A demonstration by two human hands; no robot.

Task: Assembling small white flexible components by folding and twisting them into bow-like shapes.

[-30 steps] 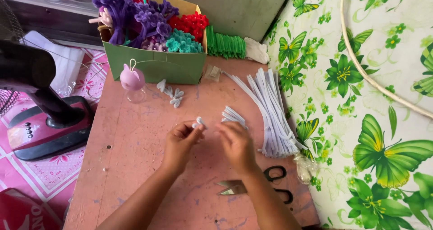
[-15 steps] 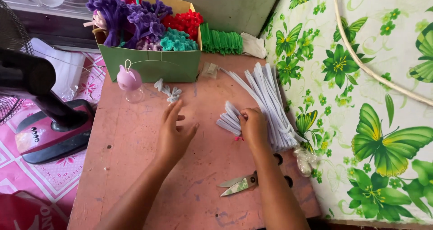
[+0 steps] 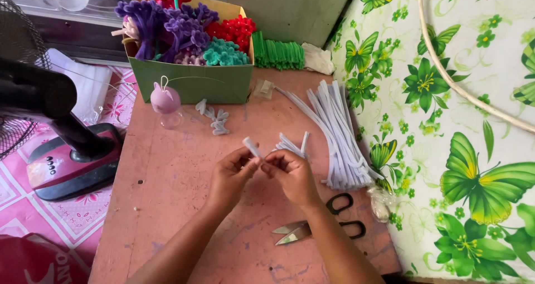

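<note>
Both hands meet over the middle of the pink tabletop (image 3: 167,206), fingertips pinched together on one short white pipe-cleaner piece (image 3: 252,148). The left hand (image 3: 231,175) closes thumb and forefinger on its lower end, so the piece sticks up and away at a slant; the right hand (image 3: 292,172) presses its fingertips in from the other side, touching the same end, with the remaining fingers curled in. Just beyond the right hand lies a small cluster of short white cut pieces (image 3: 292,145), and past that, toward the right edge, a long bundle of white pipe cleaners (image 3: 337,139) runs from the far side down to the near right corner. Near the person's right forearm, at the near right of the tabletop, a pair of black-handled scissors (image 3: 323,220) lies with its blades pointing left. Further out, a few small pale twisted shapes (image 3: 214,117) sit near the far edge, beside a lilac rounded ornament on a clear base (image 3: 165,101). Behind them a green cardboard box (image 3: 189,83) holds purple, red and teal pipe-cleaner flowers, with a row of green pipe cleaners (image 3: 278,54) to its right. Off the left edge stands a fan with a red base (image 3: 61,167).
</note>
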